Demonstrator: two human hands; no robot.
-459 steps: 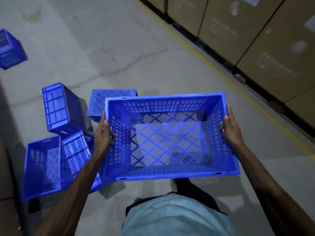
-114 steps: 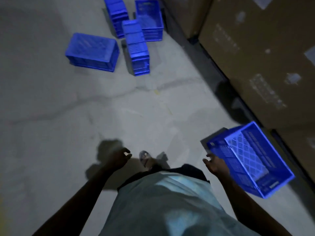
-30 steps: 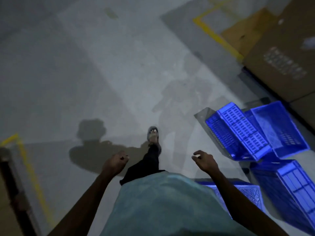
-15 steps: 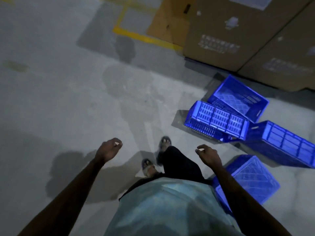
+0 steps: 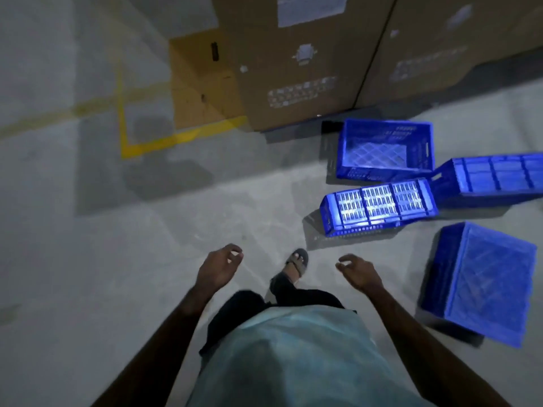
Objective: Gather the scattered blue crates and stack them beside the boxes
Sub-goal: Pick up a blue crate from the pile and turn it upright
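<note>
Several blue crates lie scattered on the concrete floor at the right. One open crate (image 5: 382, 149) stands upright next to the cardboard boxes (image 5: 296, 63). A crate on its side (image 5: 379, 205) lies just in front of it, another (image 5: 493, 177) lies at the far right, and an overturned crate (image 5: 482, 280) sits nearest me on the right. My left hand (image 5: 219, 268) and my right hand (image 5: 357, 273) hang in front of me, fingers loosely curled and apart, holding nothing. My right hand is left of the overturned crate, not touching it.
Tall cardboard boxes fill the top of the view. A yellow painted line (image 5: 176, 139) marks a corner on the floor at the left of them. My sandalled foot (image 5: 296, 261) is stepping forward between my hands. Bare concrete (image 5: 88, 245) spreads to the left.
The view has swung right, so the boxes and crates now lie more squarely ahead and closer. Both hands stay empty and have risen slightly.
</note>
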